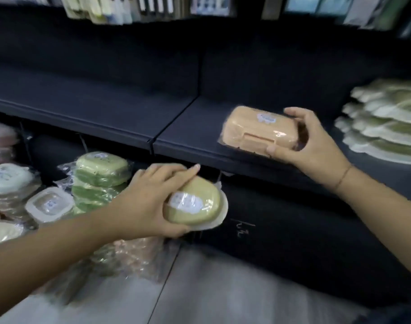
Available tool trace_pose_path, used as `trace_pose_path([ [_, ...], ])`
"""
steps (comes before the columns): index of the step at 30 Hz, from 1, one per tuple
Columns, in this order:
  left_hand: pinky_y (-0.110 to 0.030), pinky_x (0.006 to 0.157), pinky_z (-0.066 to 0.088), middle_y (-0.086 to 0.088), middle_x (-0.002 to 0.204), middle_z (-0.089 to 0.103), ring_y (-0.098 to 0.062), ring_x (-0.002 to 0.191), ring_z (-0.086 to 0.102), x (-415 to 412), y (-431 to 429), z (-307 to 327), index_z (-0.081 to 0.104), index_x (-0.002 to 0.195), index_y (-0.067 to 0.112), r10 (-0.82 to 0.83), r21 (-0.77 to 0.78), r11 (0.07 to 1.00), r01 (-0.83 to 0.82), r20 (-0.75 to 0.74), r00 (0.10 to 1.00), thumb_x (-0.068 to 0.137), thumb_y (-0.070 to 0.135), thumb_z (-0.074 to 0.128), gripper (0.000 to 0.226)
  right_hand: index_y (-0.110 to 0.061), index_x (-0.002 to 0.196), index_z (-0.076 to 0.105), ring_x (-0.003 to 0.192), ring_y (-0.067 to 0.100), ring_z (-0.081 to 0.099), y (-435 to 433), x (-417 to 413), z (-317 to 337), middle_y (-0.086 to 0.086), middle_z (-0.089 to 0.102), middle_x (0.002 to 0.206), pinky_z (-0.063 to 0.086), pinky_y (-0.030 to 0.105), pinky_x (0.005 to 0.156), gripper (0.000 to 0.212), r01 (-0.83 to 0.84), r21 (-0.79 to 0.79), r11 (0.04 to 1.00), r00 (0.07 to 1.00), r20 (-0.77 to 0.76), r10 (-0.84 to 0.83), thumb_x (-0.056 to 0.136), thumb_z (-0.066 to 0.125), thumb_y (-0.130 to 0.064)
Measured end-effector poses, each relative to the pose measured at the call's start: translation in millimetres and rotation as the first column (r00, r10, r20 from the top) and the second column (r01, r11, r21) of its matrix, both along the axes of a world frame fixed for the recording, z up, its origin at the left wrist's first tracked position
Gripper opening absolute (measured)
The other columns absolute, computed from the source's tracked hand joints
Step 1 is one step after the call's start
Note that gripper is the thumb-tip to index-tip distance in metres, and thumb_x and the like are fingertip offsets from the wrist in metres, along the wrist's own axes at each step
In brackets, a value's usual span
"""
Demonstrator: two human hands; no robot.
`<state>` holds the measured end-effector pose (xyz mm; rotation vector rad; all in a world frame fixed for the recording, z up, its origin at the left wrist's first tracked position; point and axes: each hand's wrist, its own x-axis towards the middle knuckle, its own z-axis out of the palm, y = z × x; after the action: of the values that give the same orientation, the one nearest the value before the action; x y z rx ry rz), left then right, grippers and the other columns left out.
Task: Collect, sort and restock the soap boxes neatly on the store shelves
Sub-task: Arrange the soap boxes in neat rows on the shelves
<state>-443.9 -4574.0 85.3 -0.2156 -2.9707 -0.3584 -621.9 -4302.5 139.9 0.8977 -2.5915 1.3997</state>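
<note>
Dark shelf edge (188,153) at two o'clock bore the orange soap box (258,132), gripped by the right hand (316,148) and liable to tip off, while the left hand (148,204) clutched a yellow soap box (197,206) at six o'clock.

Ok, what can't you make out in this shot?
Head view:
White label on the orange rectangular wrapped soap box: print blurred.
That box's right end: covered by the right hand.
Left side of the yellow oval wrapped soap box: under the left hand.
Hanging packets at top: cut off, blurred.
</note>
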Motion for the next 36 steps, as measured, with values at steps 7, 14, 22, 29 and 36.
trace_pose_path([
  [7,-0.035,0.107,0.016,0.01,0.151,0.026,-0.015,0.136,0.021,-139.7,45.5,45.4,0.012,0.153,0.044,0.031,0.042,0.999,-0.024,-0.184,0.982,0.056,0.083,0.041,0.109,-0.023,0.144,0.041,0.129,0.031,0.043,59.8,-118.8,-24.7,0.014,0.04,0.141,0.032,0.039,0.112,0.082,0.329,0.351,0.877,0.941,-0.05,-0.333,0.072,0.072,-0.046],
  [14,-0.041,0.12,0.01,0.013,0.158,0.012,-0.014,0.143,0.017,-201.7,62.8,16.8,0.032,0.148,0.042,0.01,0.255,0.967,0.009,-0.074,0.997,0.075,0.07,0.064,0.084,-0.029,0.148,0.032,0.144,0.033,0.012,24.2,-142.1,-51.4,0.01,0.015,0.158,0.01,0.044,0.118,0.053,0.51,0.568,0.645,0.847,-0.461,-0.264,0.098,0.047,-0.038],
  [22,-0.03,0.105,0.02,0.026,0.118,0.027,0.003,0.114,0.024,-212.7,48.7,0.7,0.038,0.123,0.049,0.074,0.36,0.933,-0.003,-0.184,0.98,0.058,0.083,0.054,0.075,-0.019,0.15,0.023,0.147,0.033,0.004,9.7,-212.9,-53.4,0.011,0.01,0.16,0.006,0.041,0.117,0.057,0.436,0.559,0.706,0.899,-0.299,-0.319,0.099,0.045,-0.031],
  [29,-0.004,0.094,0.027,0.038,0.128,0.026,0.013,0.124,0.021,-211.3,49.6,-0.6,0.038,0.137,0.037,-0.047,0.399,0.911,0.109,-0.162,0.986,0.076,0.062,0.063,0.071,-0.023,0.147,0.03,0.147,0.02,0.014,-7.2,-165.1,-32.1,0.003,0.013,0.16,0.01,0.045,0.12,0.058,0.233,0.209,0.95,0.962,-0.189,-0.195,0.097,0.05,-0.044],
  [36,-0.021,0.12,0.004,0.021,0.155,0.019,0.016,0.141,-0.001,-206.2,54.1,-3.7,0.02,0.152,0.031,-0.155,0.34,0.921,0.191,-0.132,0.979,0.081,0.078,0.034,0.086,-0.036,0.149,0.025,0.144,0.014,0.019,-24.4,-97.4,-17.3,-0.006,0.027,0.155,0.013,0.037,0.118,0.099,-0.108,0.574,0.811,0.971,-0.115,0.211,0.067,0.065,-0.073],
])
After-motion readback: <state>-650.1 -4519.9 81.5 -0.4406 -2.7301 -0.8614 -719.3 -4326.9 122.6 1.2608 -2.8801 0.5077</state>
